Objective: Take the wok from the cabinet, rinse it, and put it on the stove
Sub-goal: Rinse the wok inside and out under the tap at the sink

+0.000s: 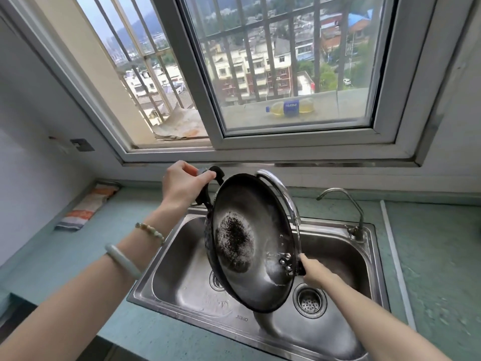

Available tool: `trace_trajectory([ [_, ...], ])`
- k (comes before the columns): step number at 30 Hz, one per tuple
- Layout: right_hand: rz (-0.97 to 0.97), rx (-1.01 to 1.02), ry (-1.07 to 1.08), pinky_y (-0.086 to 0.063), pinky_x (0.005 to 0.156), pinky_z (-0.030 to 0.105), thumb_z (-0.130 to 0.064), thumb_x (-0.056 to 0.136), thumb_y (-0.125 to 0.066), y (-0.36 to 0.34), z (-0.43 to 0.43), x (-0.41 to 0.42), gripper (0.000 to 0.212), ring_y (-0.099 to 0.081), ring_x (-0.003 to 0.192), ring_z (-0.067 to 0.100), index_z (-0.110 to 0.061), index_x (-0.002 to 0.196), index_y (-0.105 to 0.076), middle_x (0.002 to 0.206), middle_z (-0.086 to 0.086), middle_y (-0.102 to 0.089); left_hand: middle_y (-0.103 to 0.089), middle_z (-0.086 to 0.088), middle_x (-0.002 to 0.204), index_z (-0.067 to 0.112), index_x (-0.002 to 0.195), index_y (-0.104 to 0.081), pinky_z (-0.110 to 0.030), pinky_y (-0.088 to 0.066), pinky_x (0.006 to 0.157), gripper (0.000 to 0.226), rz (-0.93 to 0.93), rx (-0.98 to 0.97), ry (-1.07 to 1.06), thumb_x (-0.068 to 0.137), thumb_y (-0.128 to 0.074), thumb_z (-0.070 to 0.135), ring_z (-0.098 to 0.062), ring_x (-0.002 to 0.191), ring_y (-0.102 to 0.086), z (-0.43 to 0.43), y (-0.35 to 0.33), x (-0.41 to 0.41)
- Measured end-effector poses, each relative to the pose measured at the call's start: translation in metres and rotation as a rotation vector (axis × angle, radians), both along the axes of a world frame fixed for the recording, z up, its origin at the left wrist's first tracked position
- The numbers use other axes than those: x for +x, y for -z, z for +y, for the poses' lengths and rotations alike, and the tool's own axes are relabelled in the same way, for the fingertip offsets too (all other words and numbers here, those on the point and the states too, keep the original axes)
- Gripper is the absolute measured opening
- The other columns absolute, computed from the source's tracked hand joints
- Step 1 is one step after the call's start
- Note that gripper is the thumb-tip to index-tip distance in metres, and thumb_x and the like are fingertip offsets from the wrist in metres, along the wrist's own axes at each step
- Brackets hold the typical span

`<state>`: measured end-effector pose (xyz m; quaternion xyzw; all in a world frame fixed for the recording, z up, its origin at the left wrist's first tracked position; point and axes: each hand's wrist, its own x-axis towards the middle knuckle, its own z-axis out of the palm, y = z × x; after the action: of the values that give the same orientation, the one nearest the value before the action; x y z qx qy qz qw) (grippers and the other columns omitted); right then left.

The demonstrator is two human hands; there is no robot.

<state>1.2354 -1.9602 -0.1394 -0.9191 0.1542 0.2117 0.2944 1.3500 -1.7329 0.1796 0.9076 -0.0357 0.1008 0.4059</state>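
A: Wok (250,238)?
B: Dark round pan, worn grey inside, black burnt patch left of centre, wet shine and four rivets near the 4 o'clock rim. Black handle (208,186) at the 11 o'clock end.

A: Where is it?
B: Held in the air over the double steel sink (182,277), above the divider between the basins. Tilted steeply, nearly on edge, inside facing the camera.

A: Hands?
B: Left hand (182,183) is closed around the long handle, fingers wrapped over the top. Right hand (312,272) is closed on the small side grip at the 4 o'clock rim; fingers mostly behind the rim, so grip detail is hard to see.

A: Anything hidden?
B: The chrome faucet (281,194) arcs behind the wok's upper right rim; its base is covered. Can't tell if water is running. Left drain is partly behind the wok, right drain (309,300) is clear. Wok's outer side is not visible.

A: Axis?
B: Long axis runs from the handle at 11 o'clock down to the side grip at 4 o'clock. Handle points up and away toward the window (286,74).

A: Other stuff?
B: Small second tap (348,212) at 2 o'clock of the sink. Striped cloth (86,207) on the green counter (429,243) at 9 o'clock. Bracelets on the left wrist.
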Motion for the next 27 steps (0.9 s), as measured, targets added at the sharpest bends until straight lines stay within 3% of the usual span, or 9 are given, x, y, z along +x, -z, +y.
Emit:
trace_trajectory([
  [5,0.006,0.016,0.02,-0.045,0.078,0.035,-0.011,0.076,-0.052,0.018,0.003,-0.001,0.026,-0.059,0.109,0.035,-0.019,0.097,-0.039,0.118,0.016,-0.061,-0.062,0.003,0.076,0.015,0.08,-0.061,-0.035,-0.051,0.076,0.039,-0.02,0.071,0.054,0.062,-0.081,0.043,-0.02,0.079,-0.061,-0.016,0.003,-0.011],
  [8,-0.013,0.027,0.047,-0.041,0.075,0.033,-0.022,0.079,-0.06,0.017,0.004,-0.003,0.027,-0.058,0.11,0.036,-0.016,0.095,-0.039,0.118,0.017,-0.061,-0.062,0.004,0.073,0.015,0.078,-0.06,-0.034,-0.05,0.073,0.038,-0.015,0.086,0.07,0.061,-0.081,0.043,-0.018,0.076,-0.061,-0.023,0.006,-0.014],
  [13,-0.029,0.017,0.094,-0.044,0.078,0.034,-0.015,0.081,-0.053,0.02,0.0,-0.005,0.018,-0.059,0.108,0.036,-0.016,0.091,-0.039,0.112,0.018,-0.064,-0.061,0.006,0.07,0.015,0.076,-0.06,-0.027,-0.045,0.063,0.037,-0.008,0.119,0.097,0.061,-0.081,0.04,-0.013,0.069,-0.058,-0.031,0.013,-0.021],
  [17,-0.013,0.002,0.133,-0.047,0.081,0.032,-0.012,0.077,-0.056,0.034,0.0,-0.01,0.025,-0.061,0.108,0.031,-0.017,0.101,-0.056,0.112,0.011,-0.067,-0.061,0.008,0.068,0.016,0.074,-0.059,-0.022,-0.04,0.058,0.036,-0.006,0.168,0.152,0.059,-0.082,0.04,-0.007,0.067,-0.058,-0.043,0.018,-0.031],
  [20,-0.006,-0.008,0.144,-0.047,0.08,0.032,-0.008,0.077,-0.051,0.04,0.004,-0.017,0.034,-0.061,0.11,0.03,-0.019,0.108,-0.06,0.112,0.01,-0.068,-0.06,0.01,0.066,0.017,0.073,-0.059,-0.021,-0.039,0.058,0.035,-0.002,0.19,0.181,0.059,-0.081,0.04,-0.006,0.066,-0.057,-0.05,0.024,-0.034],
  [27,0.013,0.018,0.179,-0.046,0.072,0.031,-0.016,0.067,-0.059,0.044,-0.007,-0.025,0.032,-0.064,0.102,0.03,-0.023,0.098,-0.062,0.102,0.007,-0.071,-0.062,0.008,0.069,0.017,0.074,-0.061,-0.022,-0.042,0.061,0.034,0.02,0.166,0.193,0.058,-0.082,0.038,-0.008,0.069,-0.059,-0.047,0.028,-0.032],
])
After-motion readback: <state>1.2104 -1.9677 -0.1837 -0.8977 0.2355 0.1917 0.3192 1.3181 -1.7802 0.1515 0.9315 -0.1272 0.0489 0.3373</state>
